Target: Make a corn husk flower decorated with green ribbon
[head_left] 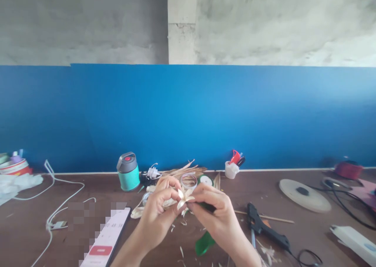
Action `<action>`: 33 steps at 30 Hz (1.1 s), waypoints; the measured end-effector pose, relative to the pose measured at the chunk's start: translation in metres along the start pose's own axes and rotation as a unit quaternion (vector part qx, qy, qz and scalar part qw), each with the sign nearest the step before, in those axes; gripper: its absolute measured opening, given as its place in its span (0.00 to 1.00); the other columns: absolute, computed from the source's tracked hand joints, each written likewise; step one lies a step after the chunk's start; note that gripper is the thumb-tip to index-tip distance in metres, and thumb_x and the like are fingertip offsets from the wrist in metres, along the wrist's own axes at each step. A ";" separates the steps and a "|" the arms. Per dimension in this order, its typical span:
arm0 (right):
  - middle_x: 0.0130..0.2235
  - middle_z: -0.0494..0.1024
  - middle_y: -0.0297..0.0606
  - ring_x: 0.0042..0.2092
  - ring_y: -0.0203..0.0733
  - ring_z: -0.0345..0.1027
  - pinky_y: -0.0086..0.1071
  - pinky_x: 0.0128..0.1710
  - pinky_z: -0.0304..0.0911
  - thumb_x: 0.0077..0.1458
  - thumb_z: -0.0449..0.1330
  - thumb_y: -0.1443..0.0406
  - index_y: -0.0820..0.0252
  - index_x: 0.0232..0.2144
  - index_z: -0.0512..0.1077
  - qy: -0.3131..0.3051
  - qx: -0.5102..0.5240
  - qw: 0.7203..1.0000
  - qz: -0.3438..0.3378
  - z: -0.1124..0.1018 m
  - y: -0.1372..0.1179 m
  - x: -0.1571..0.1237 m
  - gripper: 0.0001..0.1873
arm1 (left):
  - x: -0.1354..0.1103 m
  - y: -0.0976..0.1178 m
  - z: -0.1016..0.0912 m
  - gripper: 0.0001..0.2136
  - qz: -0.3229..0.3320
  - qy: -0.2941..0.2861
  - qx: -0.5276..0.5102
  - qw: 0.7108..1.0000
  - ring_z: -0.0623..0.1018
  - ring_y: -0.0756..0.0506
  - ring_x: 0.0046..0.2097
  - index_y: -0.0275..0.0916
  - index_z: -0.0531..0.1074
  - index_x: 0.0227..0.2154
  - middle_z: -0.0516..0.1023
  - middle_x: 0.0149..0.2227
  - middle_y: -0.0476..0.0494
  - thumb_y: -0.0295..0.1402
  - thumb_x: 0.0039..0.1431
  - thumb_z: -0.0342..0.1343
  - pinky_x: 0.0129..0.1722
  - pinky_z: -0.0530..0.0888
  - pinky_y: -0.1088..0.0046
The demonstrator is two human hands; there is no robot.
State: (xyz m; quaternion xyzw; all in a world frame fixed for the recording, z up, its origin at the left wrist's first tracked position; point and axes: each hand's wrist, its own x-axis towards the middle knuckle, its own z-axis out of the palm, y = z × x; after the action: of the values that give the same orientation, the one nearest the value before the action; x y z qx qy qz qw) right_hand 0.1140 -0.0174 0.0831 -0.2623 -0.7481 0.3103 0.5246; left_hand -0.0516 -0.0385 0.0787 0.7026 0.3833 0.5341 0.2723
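Observation:
Between my two hands, above the middle of the table, is a small cream-coloured flower point(184, 197) with pointed petals. My left hand point(161, 204) pinches it from the left with thumb and fingers. From the right, the fingertips of my right hand point(213, 206) close on its petals and base. Behind the hands lie dried husk strips point(188, 169), a roll of clear tape point(188, 180) and a green ribbon spool point(205, 179). A piece of green ribbon point(205, 243) hangs or lies below my right hand; which one I cannot tell.
A black glue gun point(266, 227) with its cable lies on the right, near a round pale lid point(305, 195). At the back stand a teal flask point(128, 173) and a white pen cup point(232, 170). A phone point(107, 235) and white cables point(63, 208) lie left.

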 end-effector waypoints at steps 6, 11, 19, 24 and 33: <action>0.29 0.71 0.36 0.30 0.38 0.65 0.30 0.29 0.61 0.53 0.57 0.72 0.58 0.27 0.72 0.018 -0.060 0.998 -0.011 0.000 0.004 -0.001 0.06 | 0.001 -0.004 0.009 0.08 0.003 0.060 0.017 0.998 0.69 0.42 0.40 0.40 0.72 0.22 0.70 0.33 0.44 0.33 0.55 0.57 0.41 0.64 0.69; 0.30 0.71 0.36 0.31 0.39 0.65 0.30 0.30 0.61 0.53 0.53 0.73 0.58 0.29 0.69 0.035 -0.103 0.994 -0.020 0.002 0.007 -0.003 0.07 | 0.000 -0.006 0.018 0.08 -0.094 0.078 -0.071 0.990 0.71 0.43 0.35 0.40 0.77 0.25 0.73 0.29 0.44 0.36 0.54 0.58 0.35 0.67 0.72; 0.27 0.71 0.35 0.29 0.38 0.63 0.29 0.29 0.59 0.51 0.56 0.71 0.58 0.26 0.69 0.043 -0.106 0.993 0.019 0.003 0.004 -0.002 0.05 | 0.000 0.000 0.014 0.10 -0.132 0.052 -0.113 0.983 0.70 0.45 0.32 0.38 0.77 0.24 0.73 0.25 0.46 0.38 0.54 0.57 0.33 0.66 0.74; 0.27 0.72 0.35 0.29 0.38 0.64 0.29 0.29 0.59 0.52 0.56 0.70 0.58 0.27 0.70 0.035 -0.099 0.994 0.042 0.002 0.002 -0.002 0.04 | 0.001 0.000 0.012 0.06 -0.146 0.047 -0.113 0.982 0.71 0.45 0.32 0.38 0.76 0.25 0.74 0.27 0.46 0.35 0.51 0.61 0.33 0.67 0.73; 0.25 0.70 0.33 0.27 0.35 0.62 0.27 0.26 0.58 0.51 0.56 0.70 0.59 0.25 0.71 0.007 -0.071 0.995 0.076 -0.001 -0.001 -0.001 0.05 | -0.001 -0.011 0.014 0.09 -0.213 0.007 -0.212 0.954 0.72 0.48 0.28 0.37 0.72 0.24 0.74 0.24 0.48 0.36 0.47 0.64 0.30 0.67 0.73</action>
State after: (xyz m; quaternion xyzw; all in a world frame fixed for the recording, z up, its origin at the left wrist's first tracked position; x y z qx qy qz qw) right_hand 0.1156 -0.0186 0.0837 -0.3570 -0.7426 0.2936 0.4846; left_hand -0.0408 -0.0331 0.0658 0.5267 0.4040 0.5378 0.5197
